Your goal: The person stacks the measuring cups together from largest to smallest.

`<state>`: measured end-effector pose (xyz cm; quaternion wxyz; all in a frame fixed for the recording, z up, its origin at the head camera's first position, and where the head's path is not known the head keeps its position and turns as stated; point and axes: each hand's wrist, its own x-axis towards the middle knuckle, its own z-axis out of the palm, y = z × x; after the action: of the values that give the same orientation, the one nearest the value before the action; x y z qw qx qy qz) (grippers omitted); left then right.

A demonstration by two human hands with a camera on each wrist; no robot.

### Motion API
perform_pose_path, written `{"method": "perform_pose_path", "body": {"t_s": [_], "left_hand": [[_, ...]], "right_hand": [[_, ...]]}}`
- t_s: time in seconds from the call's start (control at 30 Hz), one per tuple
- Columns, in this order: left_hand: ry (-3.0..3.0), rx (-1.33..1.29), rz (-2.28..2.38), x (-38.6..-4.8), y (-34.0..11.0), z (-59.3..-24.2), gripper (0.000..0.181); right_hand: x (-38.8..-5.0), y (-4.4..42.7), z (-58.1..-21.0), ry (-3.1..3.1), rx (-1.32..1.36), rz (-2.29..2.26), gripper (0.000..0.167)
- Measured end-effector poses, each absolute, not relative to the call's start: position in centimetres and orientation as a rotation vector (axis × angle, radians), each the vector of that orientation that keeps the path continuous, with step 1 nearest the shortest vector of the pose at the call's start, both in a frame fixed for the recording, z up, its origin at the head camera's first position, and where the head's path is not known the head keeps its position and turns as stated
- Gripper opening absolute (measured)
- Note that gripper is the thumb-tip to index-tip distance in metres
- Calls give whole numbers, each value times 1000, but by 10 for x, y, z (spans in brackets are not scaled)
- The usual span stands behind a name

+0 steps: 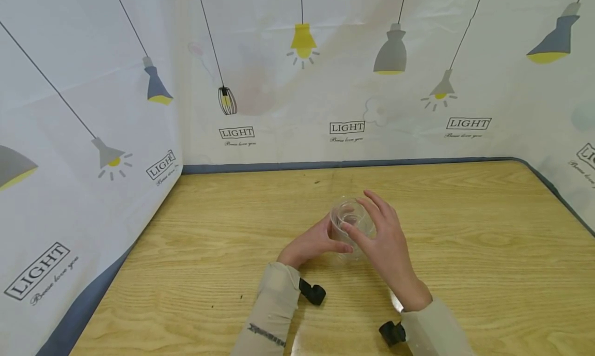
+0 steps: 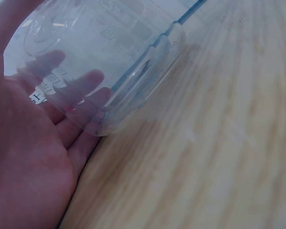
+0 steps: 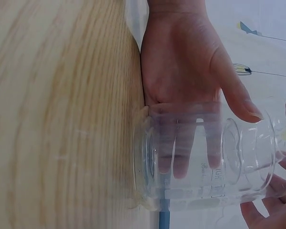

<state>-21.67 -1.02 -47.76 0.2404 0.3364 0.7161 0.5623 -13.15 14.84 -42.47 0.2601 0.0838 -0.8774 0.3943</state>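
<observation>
A clear see-through jar stands upright on the wooden table. My left hand curves round its left side, with the thumb in front. In the right wrist view the left fingers show through the wall of the jar. Partly inside the jar's top is a smaller clear piece, which looks like a cup and reaches past the rim. My right hand grips this piece from above, thumb and fingers spread across it. The clear walls overlap, so exact contact points are hard to see.
The light wood tabletop spreads around both hands. White curtains printed with hanging lamps stand along its back and sides. Black camera mounts sit at both wrists, close above the table.
</observation>
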Motion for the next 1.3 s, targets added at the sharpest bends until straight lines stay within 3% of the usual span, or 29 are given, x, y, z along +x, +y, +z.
{"method": "perform_pose_path", "body": {"t_s": [1.3], "left_hand": [[1950, 910, 1554, -214, -10, -474, 84]], "right_hand": [[-129, 151, -418, -2483, 96, 1058, 61]]}}
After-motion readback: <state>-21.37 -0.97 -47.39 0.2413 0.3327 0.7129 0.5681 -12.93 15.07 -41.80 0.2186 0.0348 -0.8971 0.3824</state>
